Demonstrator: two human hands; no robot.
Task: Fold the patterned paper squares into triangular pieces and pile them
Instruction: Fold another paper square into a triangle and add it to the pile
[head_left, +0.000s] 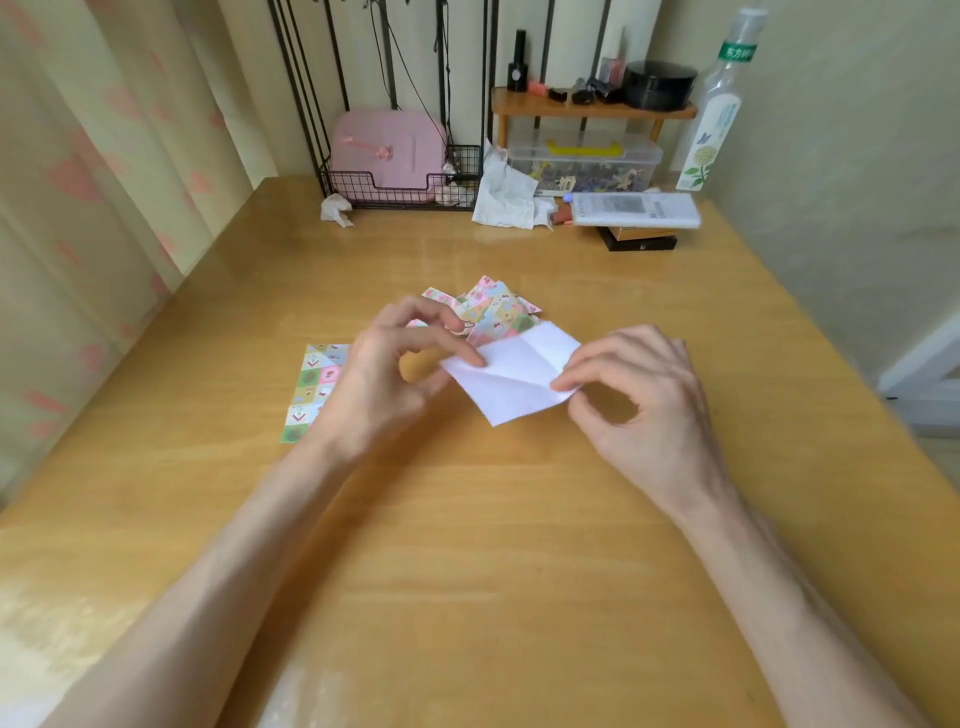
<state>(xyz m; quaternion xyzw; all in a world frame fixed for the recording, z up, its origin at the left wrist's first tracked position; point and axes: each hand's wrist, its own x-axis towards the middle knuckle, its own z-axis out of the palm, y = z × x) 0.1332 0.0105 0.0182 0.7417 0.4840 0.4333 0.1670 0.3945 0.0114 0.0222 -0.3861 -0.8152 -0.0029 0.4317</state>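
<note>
paper in hand: a square sheet (514, 379), white side up with creases across it, held between both hands just in front of the pile; whether its near corner rests on the table cannot be told
left hand (384, 374): thumb and forefinger pinch the sheet's left corner, the other fingers loosely curled above it
right hand (639, 395): thumb and forefinger tip pinch the right corner, the remaining fingers curled in
pile of folded pieces (493, 306): patterned triangles heaped loosely, just behind the sheet and touching its far edge
unfolded squares (314, 384): patterned side up, flat on the table, partly under the left wrist
table (467, 545): glossy wood
further back: crumpled tissue (506, 200), a wire basket (400, 192), a clear plastic box (587, 161), a tall bottle (719, 104)
step, as judged: mid-fold, corners about to be brought together
risk: if the corners meet off-line, the crease sets crooked and the triangle comes out lopsided; the slick table could let the sheet slide while pressing; the far edge could nudge the loose pile and scatter it
</note>
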